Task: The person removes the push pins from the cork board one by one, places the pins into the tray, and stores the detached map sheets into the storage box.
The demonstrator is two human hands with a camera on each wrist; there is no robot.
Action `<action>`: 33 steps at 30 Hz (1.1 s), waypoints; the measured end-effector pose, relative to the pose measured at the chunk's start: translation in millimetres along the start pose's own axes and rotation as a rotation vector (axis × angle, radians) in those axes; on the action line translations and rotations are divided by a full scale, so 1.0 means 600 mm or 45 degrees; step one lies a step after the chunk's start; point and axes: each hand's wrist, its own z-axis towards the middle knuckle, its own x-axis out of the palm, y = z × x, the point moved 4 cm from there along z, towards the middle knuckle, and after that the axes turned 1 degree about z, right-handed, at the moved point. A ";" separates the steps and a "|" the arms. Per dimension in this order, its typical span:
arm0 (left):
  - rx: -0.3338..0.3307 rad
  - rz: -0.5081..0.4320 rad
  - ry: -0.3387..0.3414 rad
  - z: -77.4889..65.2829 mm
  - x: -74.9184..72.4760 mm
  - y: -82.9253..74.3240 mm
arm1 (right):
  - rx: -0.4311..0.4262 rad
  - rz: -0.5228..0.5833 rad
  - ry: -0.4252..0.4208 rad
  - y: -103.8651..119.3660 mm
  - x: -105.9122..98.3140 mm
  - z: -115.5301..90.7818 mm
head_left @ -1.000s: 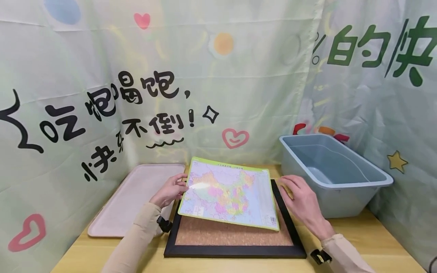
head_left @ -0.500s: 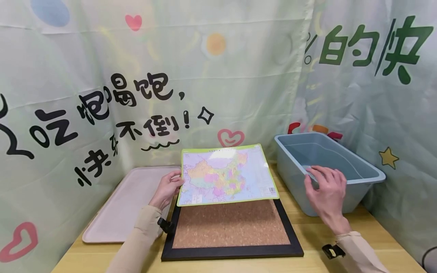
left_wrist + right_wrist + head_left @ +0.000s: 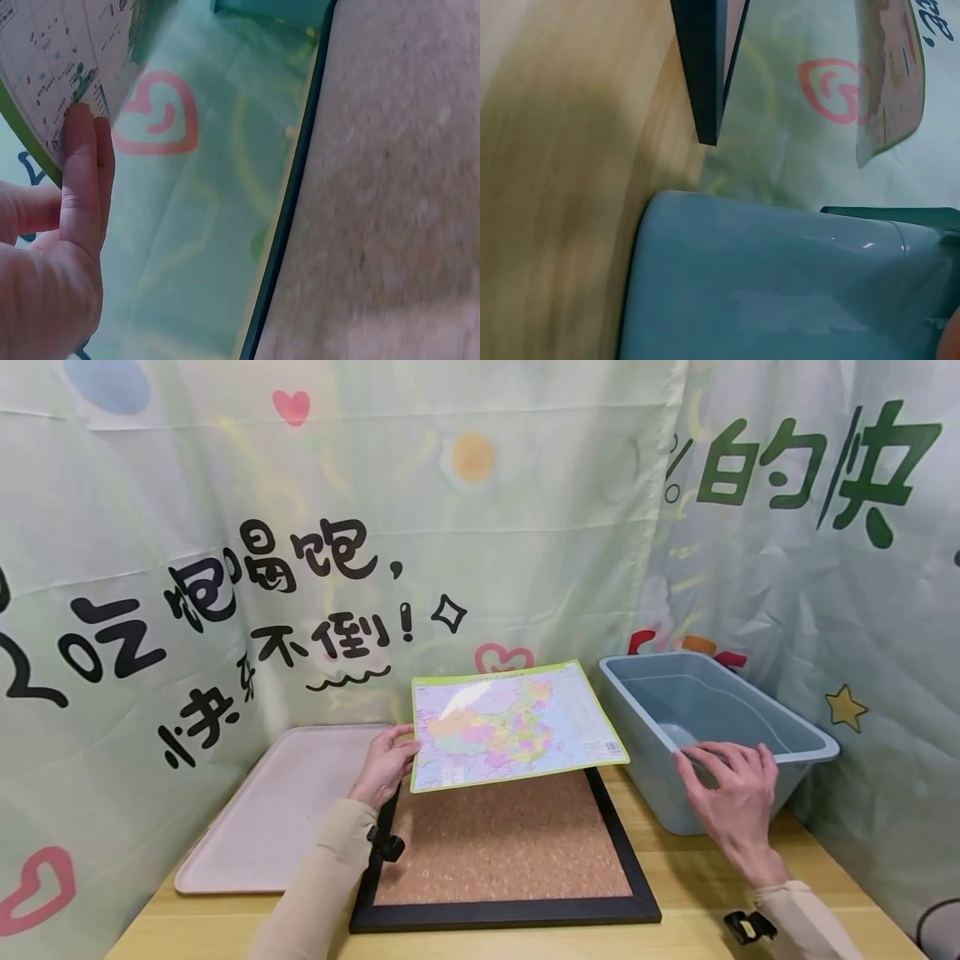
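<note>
In the head view, my left hand (image 3: 384,768) pinches the left edge of a laminated map sheet (image 3: 495,722) with a green border. The left wrist view shows the fingers flat on one face of the map sheet (image 3: 45,67), thumb on the other. The sheet hangs tilted above the far part of a black-framed cork board (image 3: 502,852). Loosely bent, the fingers of my right hand (image 3: 735,802) are at the near rim of a blue-grey plastic bin (image 3: 675,785). Whether they touch the rim is unclear. Only a fingertip (image 3: 951,341) shows in the right wrist view.
A pale pink tray (image 3: 277,827) lies left of the cork board on the wooden table (image 3: 682,893). Printed cloth (image 3: 525,527) hangs behind and at both sides. The bin stands at the back right.
My right hand has moved right, away from the sheet, to the bin's near side. My left hand has raised the sheet, which now shows more of the cork board.
</note>
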 end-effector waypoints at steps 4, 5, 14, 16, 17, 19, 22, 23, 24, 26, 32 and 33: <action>0.011 -0.030 0.003 0.005 0.019 -0.001 | -0.051 0.009 -0.032 0.000 -0.001 -0.003; 0.011 -0.042 0.002 0.006 0.024 -0.002 | -0.059 0.007 -0.035 0.000 -0.001 -0.004; -0.008 -0.111 0.003 0.015 0.066 -0.007 | -0.091 -0.025 -0.011 0.004 -0.005 -0.009; -0.011 -0.112 0.004 0.014 0.075 -0.008 | -0.095 -0.021 -0.016 0.005 -0.005 -0.010; -0.011 -0.117 0.006 0.014 0.080 -0.008 | -0.097 -0.018 -0.020 0.004 -0.006 -0.011; -0.004 -0.131 0.011 0.015 0.091 -0.008 | -0.100 -0.019 -0.029 0.003 -0.006 -0.011; 0.013 -0.171 0.013 0.021 0.107 -0.004 | -0.103 -0.019 -0.035 0.002 -0.007 -0.011; 0.012 -0.186 0.012 0.022 0.112 -0.003 | -0.102 -0.020 -0.032 0.003 -0.007 -0.011; 0.014 -0.191 0.012 0.024 0.117 -0.002 | -0.101 -0.022 -0.026 0.003 -0.007 -0.010; 0.010 -0.203 0.012 0.026 0.126 0.000 | -0.097 -0.021 -0.017 0.004 -0.006 -0.010; -0.006 -0.200 0.025 0.025 0.162 -0.001 | -0.098 -0.014 -0.008 0.004 -0.006 -0.011; -0.008 -0.202 0.024 0.024 0.168 -0.002 | -0.098 -0.013 -0.009 0.003 -0.006 -0.011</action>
